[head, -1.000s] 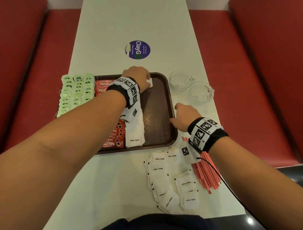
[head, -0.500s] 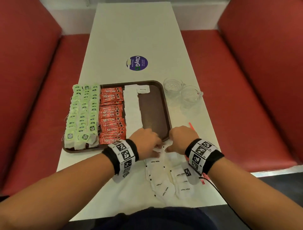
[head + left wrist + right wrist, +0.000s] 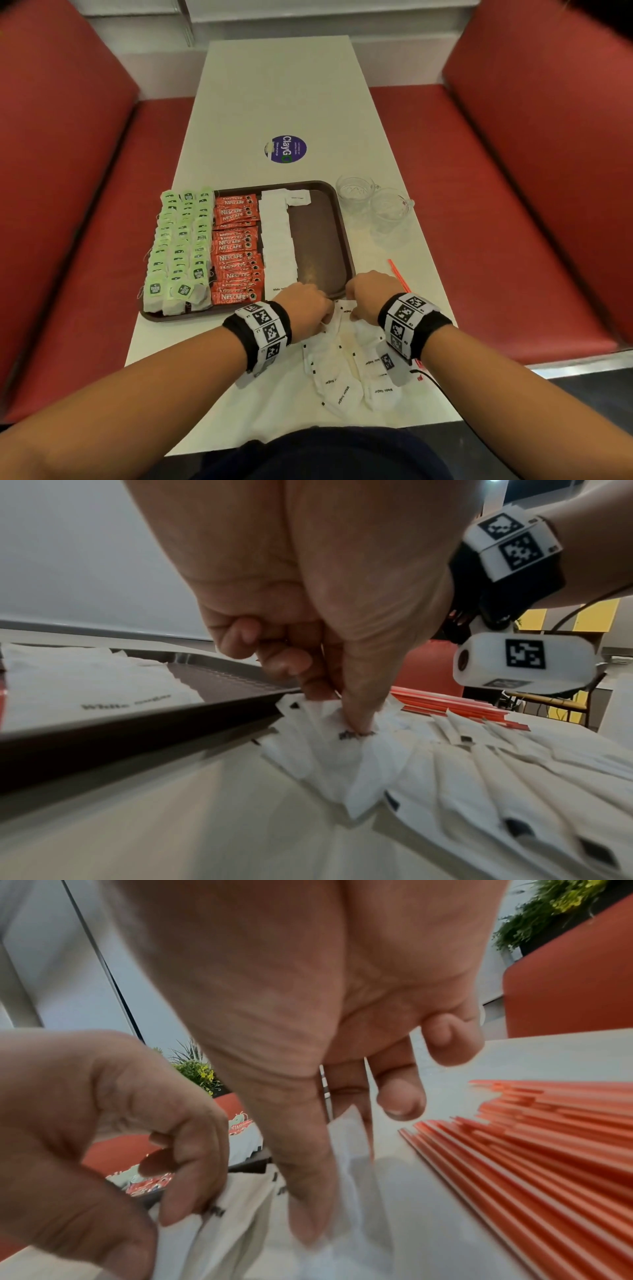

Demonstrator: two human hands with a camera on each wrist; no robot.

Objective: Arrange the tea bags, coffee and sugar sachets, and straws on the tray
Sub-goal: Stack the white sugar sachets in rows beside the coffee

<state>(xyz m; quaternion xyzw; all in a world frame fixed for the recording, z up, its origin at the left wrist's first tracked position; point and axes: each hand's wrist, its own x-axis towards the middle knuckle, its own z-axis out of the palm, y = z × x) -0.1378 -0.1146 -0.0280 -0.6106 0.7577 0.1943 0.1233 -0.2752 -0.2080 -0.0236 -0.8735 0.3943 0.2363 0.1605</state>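
Observation:
A brown tray (image 3: 339, 236) holds rows of green tea bags (image 3: 181, 246), red coffee sachets (image 3: 236, 250) and a column of white sugar sachets (image 3: 277, 240). More loose white sugar sachets (image 3: 346, 373) lie in a pile on the table in front of the tray. My left hand (image 3: 308, 303) pinches sugar sachets (image 3: 329, 723) at the pile's far end, just off the tray's near rim (image 3: 137, 723). My right hand (image 3: 368, 296) pinches a sugar sachet (image 3: 352, 1150) beside it. Red straws (image 3: 548, 1137) lie to the right, mostly hidden under my right wrist in the head view.
Two clear glass cups (image 3: 373, 202) stand right of the tray. A purple round sticker (image 3: 285, 149) sits further up the white table (image 3: 291, 96). Red bench seats (image 3: 479, 171) flank the table on both sides.
My left hand left the tray's far end and came back to the sugar pile, where a sachet now lies on the tray. My right hand moved from the tray's edge onto the pile.

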